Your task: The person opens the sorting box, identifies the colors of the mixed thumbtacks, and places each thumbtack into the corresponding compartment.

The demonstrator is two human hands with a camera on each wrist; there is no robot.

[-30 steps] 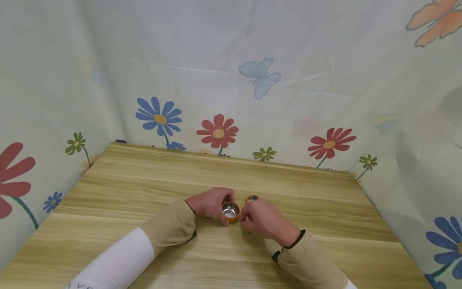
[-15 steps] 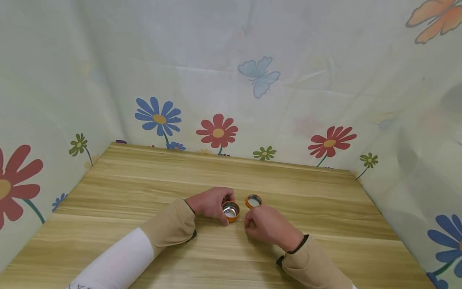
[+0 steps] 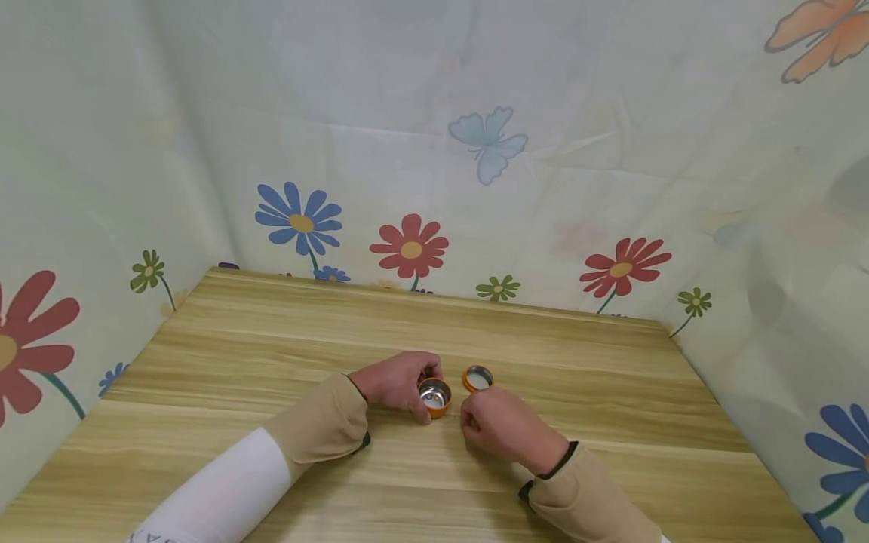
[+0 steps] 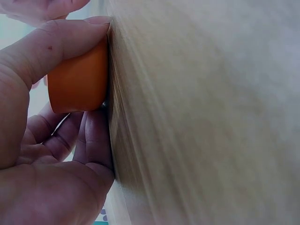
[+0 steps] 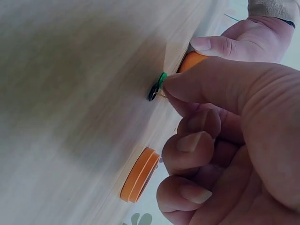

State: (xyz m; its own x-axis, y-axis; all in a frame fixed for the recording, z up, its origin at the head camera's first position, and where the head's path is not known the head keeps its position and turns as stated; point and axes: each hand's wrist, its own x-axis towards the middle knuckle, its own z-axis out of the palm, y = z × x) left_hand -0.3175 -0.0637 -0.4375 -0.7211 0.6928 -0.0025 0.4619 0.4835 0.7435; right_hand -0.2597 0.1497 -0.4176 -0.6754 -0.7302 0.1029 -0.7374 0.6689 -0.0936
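Note:
My left hand (image 3: 400, 383) grips a small round orange tin (image 3: 437, 411), thumb and fingers around its wall. The tin stands upright on the table, its silvery inside showing a few tiny things at the bottom. In the left wrist view the orange wall (image 4: 77, 86) sits between thumb and fingers. My right hand (image 3: 505, 426) is low over the table just right of the tin. Its thumb and forefinger pinch a small green thumbtack (image 5: 162, 79). Right beside that is a black thumbtack (image 5: 152, 92) with a thin gold pin. The head view hides both thumbtacks behind the hand.
The tin's orange lid (image 3: 478, 377) lies inside up just beyond my right hand. The wood-grain table (image 3: 326, 324) runs back to a pale curtain (image 3: 380, 113) printed with flowers and butterflies, which also encloses both sides.
My right hand has drawn back slightly toward the right and front, uncovering the lid. A small dark thing seen below it earlier is now hidden in the head view. The left hand stays put.

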